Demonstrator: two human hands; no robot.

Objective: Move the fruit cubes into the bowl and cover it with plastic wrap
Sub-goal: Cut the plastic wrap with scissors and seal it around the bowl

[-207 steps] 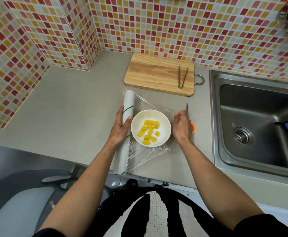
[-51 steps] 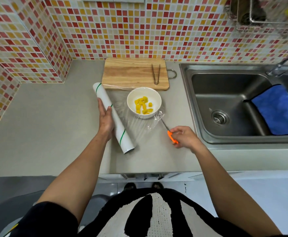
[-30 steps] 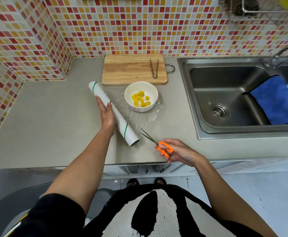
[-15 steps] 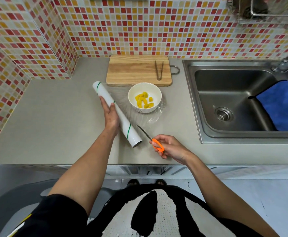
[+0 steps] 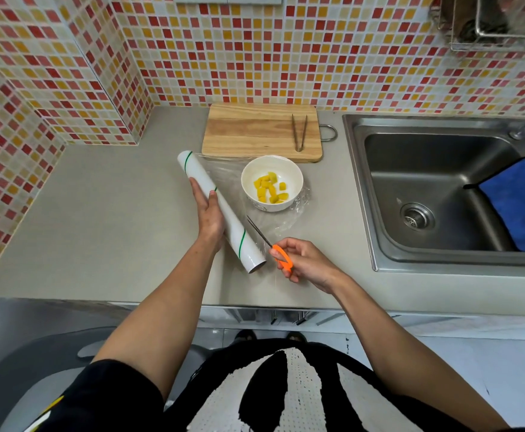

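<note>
A white bowl [image 5: 272,182] with several yellow fruit cubes [image 5: 269,191] stands on the counter, with clear plastic wrap [image 5: 278,218] stretched over and around it. The white wrap roll [image 5: 223,213] lies diagonally to its left. My left hand [image 5: 209,213] grips the roll near its middle. My right hand [image 5: 304,263] holds orange-handled scissors [image 5: 270,244], whose blades lie in the wrap beside the roll's near end.
A wooden cutting board [image 5: 261,132] with metal tongs [image 5: 299,132] lies behind the bowl. A steel sink [image 5: 441,188] with a blue cloth [image 5: 522,201] is on the right. Tiled walls close the back and left. The counter's front edge is near my right hand.
My right hand brought the scissors from the right of the bowl to the roll's near end, and the blades have entered the wrap. My left hand keeps hold of the roll.
</note>
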